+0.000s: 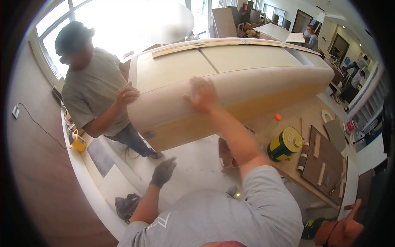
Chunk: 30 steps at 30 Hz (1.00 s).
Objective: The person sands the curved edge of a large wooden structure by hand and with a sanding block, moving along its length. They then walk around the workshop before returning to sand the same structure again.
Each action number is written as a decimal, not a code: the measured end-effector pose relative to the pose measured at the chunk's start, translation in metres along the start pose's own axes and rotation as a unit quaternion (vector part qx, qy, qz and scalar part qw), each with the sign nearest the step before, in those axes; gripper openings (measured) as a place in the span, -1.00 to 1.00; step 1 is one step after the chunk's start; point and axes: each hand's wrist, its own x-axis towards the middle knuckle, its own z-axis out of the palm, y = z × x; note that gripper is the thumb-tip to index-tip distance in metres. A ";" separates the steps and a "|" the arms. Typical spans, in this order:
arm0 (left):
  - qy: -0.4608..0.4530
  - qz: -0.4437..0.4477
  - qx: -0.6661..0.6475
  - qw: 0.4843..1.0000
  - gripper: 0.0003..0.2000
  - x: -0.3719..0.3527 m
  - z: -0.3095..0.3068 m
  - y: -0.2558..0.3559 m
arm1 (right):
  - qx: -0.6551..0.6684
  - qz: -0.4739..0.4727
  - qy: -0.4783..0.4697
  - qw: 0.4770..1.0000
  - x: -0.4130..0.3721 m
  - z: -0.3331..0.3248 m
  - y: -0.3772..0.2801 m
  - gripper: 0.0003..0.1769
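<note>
One long, pale, rounded panel [263, 82], tan below, lies under the right hand [203, 94], fingers blurred but extended; the gloved left hand [163, 172], fingers straight, hangs apart, nearer and left.

open air surrounds the left hand [163, 173], the curved panel [267, 84] blocking ahead.

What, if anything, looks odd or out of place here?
The left hand is gloved, while the right hand, against the curved panel, looks bare: an odd mismatch. A dark oval patch also interrupts the panel's pale surface near its lower left end; stain or hole, I can't tell.
</note>
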 end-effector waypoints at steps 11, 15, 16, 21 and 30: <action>0.347 0.292 0.171 0.875 -0.59 0.169 -0.122 0.143 | -0.084 0.120 -0.038 0.988 0.011 -0.008 0.056 0.02; 0.405 0.304 0.211 0.836 -0.72 0.180 -0.108 0.127 | -0.002 0.003 -0.031 1.000 0.004 -0.002 0.000 0.00; 0.389 0.308 0.212 0.842 -0.73 0.179 -0.111 0.125 | 0.011 0.024 -0.026 0.999 -0.001 -0.002 0.006 0.00; 0.337 0.301 0.184 0.873 -0.71 0.176 -0.116 0.114 | 0.001 0.088 -0.050 0.995 0.008 -0.008 0.000 -0.04; 0.288 0.238 0.031 0.927 -0.70 0.073 -0.119 0.063 | 0.064 -0.024 -0.106 0.992 0.027 -0.001 -0.077 -0.06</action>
